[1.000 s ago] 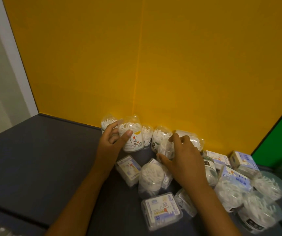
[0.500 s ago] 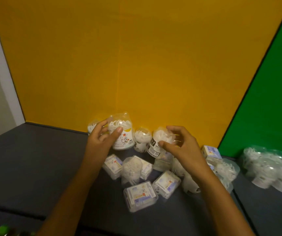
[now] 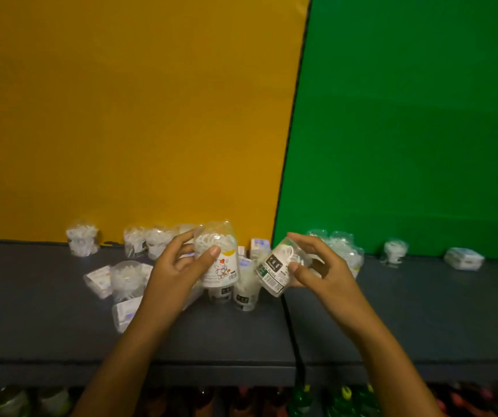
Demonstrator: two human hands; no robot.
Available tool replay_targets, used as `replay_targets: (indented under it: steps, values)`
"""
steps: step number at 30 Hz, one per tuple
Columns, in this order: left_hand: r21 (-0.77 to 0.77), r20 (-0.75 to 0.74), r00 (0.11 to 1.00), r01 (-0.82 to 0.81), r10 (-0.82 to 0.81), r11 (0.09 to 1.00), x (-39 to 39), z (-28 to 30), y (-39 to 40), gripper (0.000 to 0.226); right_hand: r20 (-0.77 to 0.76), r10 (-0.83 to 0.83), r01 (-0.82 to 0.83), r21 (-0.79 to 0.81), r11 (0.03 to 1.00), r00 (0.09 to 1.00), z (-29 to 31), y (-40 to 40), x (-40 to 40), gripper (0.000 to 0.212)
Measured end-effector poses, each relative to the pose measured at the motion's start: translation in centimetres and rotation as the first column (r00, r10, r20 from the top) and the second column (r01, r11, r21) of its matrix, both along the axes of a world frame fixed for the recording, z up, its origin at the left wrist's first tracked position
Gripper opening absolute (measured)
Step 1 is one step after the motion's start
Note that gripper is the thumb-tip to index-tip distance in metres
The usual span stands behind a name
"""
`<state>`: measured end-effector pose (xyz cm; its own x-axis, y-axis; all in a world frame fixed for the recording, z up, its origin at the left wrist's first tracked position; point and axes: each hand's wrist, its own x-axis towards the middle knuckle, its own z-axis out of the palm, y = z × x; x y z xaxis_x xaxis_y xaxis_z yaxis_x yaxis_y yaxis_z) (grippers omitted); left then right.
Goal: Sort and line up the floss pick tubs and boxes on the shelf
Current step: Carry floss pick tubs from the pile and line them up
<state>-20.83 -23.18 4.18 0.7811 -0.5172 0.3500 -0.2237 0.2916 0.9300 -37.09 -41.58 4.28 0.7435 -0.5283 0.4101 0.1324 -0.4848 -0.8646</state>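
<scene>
Left hand (image 3: pixel 178 270) is gripping the cat-label tub (image 3: pixel 219 255), fingers and thumb curled round it, holding it upright above the dark shelf (image 3: pixel 46 320). Right hand (image 3: pixel 321 270) is pinching the black-label tub (image 3: pixel 277 270), tilted left, raised just beside the first. More tubs are standing directly below them (image 3: pixel 244 291); a few are lining the yellow back panel (image 3: pixel 82 240). Flat boxes (image 3: pixel 100 279) are lying left of the left hand. Another tub cluster (image 3: pixel 347 249) is sitting behind the right hand at the green panel, with a lone tub (image 3: pixel 395 251) and box (image 3: pixel 464 258) further right.
</scene>
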Motion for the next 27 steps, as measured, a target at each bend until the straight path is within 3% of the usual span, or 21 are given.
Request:
replay_targets:
  steps: [7,14,27]
  values:
    - [0.046,0.031,0.996,0.080,-0.081,0.996,-9.5,-0.5,-3.9,0.042,-0.099,-0.115,0.097,-0.174,0.980,0.988,-0.2,-3.5,-11.5,0.055]
    - [0.072,0.075,0.989,0.124,-0.129,0.990,-14.9,-0.1,-8.1,0.038,-0.118,-0.139,0.114,-0.193,0.975,0.983,0.5,-6.8,-18.0,0.052]
    - [0.163,0.066,0.975,0.197,-0.210,0.967,-11.6,-3.4,-17.1,0.054,-0.128,-0.272,0.248,-0.179,0.952,0.954,-1.0,-14.0,-15.7,0.038]
